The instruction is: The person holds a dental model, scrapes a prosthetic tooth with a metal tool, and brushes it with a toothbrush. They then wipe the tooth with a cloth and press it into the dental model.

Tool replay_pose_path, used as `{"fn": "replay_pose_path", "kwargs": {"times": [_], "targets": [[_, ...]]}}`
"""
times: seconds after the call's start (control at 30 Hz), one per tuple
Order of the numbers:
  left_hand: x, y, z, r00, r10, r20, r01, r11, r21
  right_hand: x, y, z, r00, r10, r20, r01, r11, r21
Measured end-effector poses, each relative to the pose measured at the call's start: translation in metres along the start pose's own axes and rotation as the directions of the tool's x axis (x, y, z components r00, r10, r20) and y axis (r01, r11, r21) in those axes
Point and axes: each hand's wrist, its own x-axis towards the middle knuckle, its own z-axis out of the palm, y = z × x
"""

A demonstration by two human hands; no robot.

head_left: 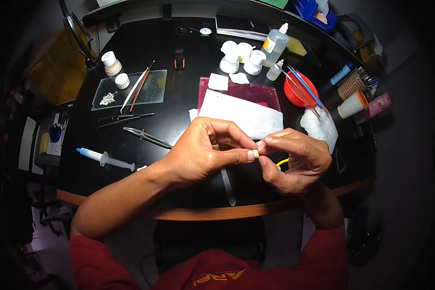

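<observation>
My left hand pinches a small cream-coloured piece, tooth-like in colour and size, between thumb and index finger. My right hand meets it from the other side, thumb and fingertips closed at the same piece. A thin yellow item shows by the right palm; its kind is hidden by the fingers. Below the hands lies a flat metal spatula. White paper lies just beyond the fingers on a dark red plate. Metal tweezers rest left of my left hand.
A glass slab holds a small jar and slender tools. A syringe lies at left. White-capped jars, a clear bottle and a red bowl with brushes stand behind. Crumpled tissue sits at right.
</observation>
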Motion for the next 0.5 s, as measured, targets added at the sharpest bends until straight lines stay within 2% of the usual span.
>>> {"fn": "replay_pose_path", "kwargs": {"times": [0.1, 0.2, 0.3, 0.37, 0.5], "targets": [[0.0, 0.001, 0.001, 1.0, 0.026, 0.001, -0.026, 1.0, 0.009, 0.001, -0.002, 0.001, 1.0, 0.001, 0.001, -0.001, 1.0, -0.003], [-0.001, 0.002, 0.003, 0.99, 0.14, 0.01, -0.139, 0.964, 0.226, 0.002, -0.001, 0.001, 1.0, 0.025, 0.005, -0.025, 0.999, 0.024], [-0.003, -0.004, 0.01, 0.909, 0.411, 0.068, -0.396, 0.802, 0.446, -0.002, 0.0, 0.002, 0.993, 0.114, 0.007, -0.114, 0.985, 0.132], [-0.004, -0.002, 0.012, 0.914, 0.401, 0.057, -0.385, 0.817, 0.428, -0.005, 0.003, 0.003, 0.988, 0.157, -0.005, -0.153, 0.964, 0.216], [-0.004, 0.001, 0.012, 0.943, 0.331, 0.023, -0.319, 0.884, 0.342, -0.003, -0.002, 0.005, 0.989, 0.145, -0.043, -0.131, 0.963, 0.235]]}}
